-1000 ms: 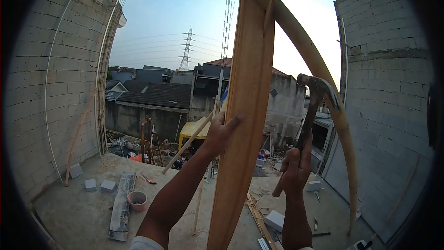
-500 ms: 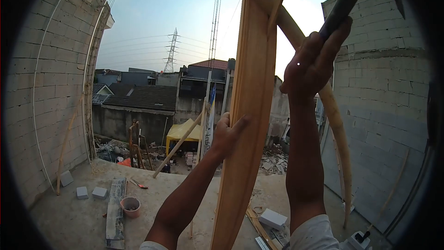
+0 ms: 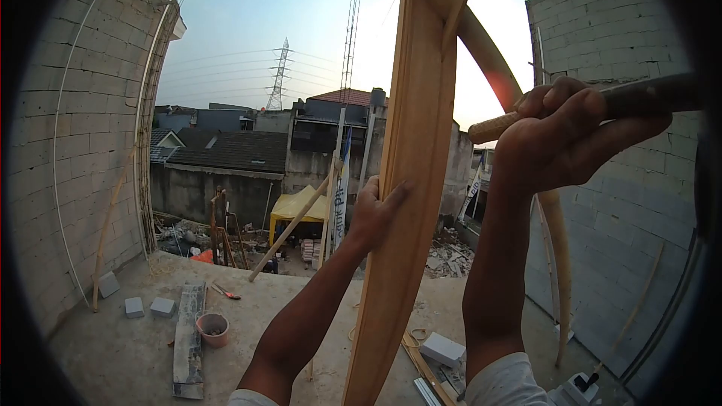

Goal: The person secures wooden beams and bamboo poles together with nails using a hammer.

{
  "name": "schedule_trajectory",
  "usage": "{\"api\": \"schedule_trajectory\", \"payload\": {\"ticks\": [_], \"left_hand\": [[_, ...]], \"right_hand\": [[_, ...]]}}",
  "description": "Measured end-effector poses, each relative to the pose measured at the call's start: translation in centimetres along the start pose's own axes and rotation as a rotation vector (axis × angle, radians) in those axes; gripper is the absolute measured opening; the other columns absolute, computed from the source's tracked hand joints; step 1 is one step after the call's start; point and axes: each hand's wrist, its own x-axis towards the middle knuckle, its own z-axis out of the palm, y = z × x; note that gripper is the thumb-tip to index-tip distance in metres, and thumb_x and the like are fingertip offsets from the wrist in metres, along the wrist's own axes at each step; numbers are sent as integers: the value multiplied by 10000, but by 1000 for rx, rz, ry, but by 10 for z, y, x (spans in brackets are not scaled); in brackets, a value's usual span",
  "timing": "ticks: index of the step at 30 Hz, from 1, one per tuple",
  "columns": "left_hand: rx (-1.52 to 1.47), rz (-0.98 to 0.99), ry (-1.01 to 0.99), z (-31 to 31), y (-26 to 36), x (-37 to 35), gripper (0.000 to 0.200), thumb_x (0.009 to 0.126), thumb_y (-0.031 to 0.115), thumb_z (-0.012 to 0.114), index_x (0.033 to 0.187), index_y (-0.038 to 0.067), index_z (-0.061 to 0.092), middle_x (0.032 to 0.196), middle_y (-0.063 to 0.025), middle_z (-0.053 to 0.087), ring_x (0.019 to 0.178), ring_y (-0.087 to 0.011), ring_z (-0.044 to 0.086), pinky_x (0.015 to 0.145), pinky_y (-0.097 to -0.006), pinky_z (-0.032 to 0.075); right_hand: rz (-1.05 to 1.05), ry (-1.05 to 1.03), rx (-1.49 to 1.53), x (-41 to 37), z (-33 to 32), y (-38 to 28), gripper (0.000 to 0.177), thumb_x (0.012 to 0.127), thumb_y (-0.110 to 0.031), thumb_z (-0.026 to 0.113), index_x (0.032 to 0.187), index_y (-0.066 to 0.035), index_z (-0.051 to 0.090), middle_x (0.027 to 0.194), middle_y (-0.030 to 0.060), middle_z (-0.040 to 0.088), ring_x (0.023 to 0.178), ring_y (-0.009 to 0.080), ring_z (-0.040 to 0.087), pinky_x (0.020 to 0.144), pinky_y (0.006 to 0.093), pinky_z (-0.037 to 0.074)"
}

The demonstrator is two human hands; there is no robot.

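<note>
A tall wooden door-frame post (image 3: 421,120) stands upright before me, looking bowed through the lens. My left hand (image 3: 376,214) is closed around its left edge at mid-height, thumb across the front face. To the right of the post, my right hand (image 3: 553,131) is raised and wrapped round a hammer (image 3: 639,96). The butt of the handle points left toward the post, while the head lies out of sight past the right edge. A round wooden pole (image 3: 489,60) slants down from the post's top behind my right hand, with a thin batten (image 3: 462,7) crossing near the top.
On the concrete floor (image 3: 263,331) are a bucket (image 3: 213,329), a long plank (image 3: 189,342), light blocks (image 3: 442,349) and a red-tipped tool (image 3: 226,293). Block walls rise at left (image 3: 90,128) and right (image 3: 609,158). Beyond the floor's edge are rubble (image 3: 450,256) and a yellow canopy (image 3: 299,207).
My right hand has swung the hammer back to the right and slightly down; its handle is now nearly level and its head has left view. My left hand keeps its hold on the post.
</note>
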Motion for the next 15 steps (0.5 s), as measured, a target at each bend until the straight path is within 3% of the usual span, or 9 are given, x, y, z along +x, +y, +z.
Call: {"api": "schedule_trajectory", "payload": {"ticks": [1,2,3,5,6,8,10,12,15], "left_hand": [[5,13,6,0,-2,2,605,853,489,688,1098,-38,522,947,-135,642,815,-158,656,700,-276,533],[5,17,11,2,-5,0,605,852,488,689,1100,-38,522,946,-136,642,813,-161,657,697,-276,534],[-3,-3,14,2,-5,-3,605,852,488,689,1100,-38,522,946,-136,642,813,-161,657,697,-276,534],[-1,-27,3,2,2,-2,609,851,488,690,1115,-34,521,952,-140,642,824,-165,658,703,-276,534],[-12,-21,1,1,-1,-1,611,857,482,686,1127,-39,518,963,-142,642,842,-164,653,715,-275,531],[9,50,14,2,2,8,611,861,475,685,1133,-44,513,971,-142,642,852,-162,652,718,-277,532],[34,49,17,2,-3,-2,610,865,467,683,1138,-50,509,979,-142,642,861,-161,651,721,-278,533],[-63,7,-11,2,2,-1,592,872,450,683,1136,-52,511,989,-138,640,867,-158,646,717,-275,532],[-21,28,0,2,6,-3,580,873,441,685,1133,-48,512,993,-138,637,868,-150,647,723,-272,531]], "right_hand": [[-76,116,49,3,11,2,638,1030,-259,394,1514,-36,43,559,-19,389,419,20,401,353,152,313],[-170,30,-121,-8,11,29,619,1029,-257,383,1512,-23,77,598,17,507,474,49,492,391,178,398],[-160,-195,-365,-29,17,54,610,1016,-210,397,1498,29,110,782,205,655,730,264,679,611,375,548],[532,-941,-607,-46,24,54,592,1003,-200,433,1525,-125,164,815,230,666,780,356,689,695,443,542],[603,-1009,-564,-48,21,44,594,1003,-209,432,1528,-156,161,790,210,675,771,363,690,679,461,535],[684,-889,-296,-75,2,29,589,982,-129,449,1522,-195,224,909,224,687,830,358,695,708,420,549],[321,-685,-330,-117,-32,15,577,973,-88,450,1513,-145,254,1041,255,667,906,363,689,734,408,547],[354,-680,-280,-140,-80,-7,551,980,-90,438,1494,-33,247,1137,278,632,977,345,680,763,412,545],[705,-741,-226,-189,-181,-48,566,1002,-181,416,1472,63,214,877,137,613,688,161,588,583,300,466]]}}
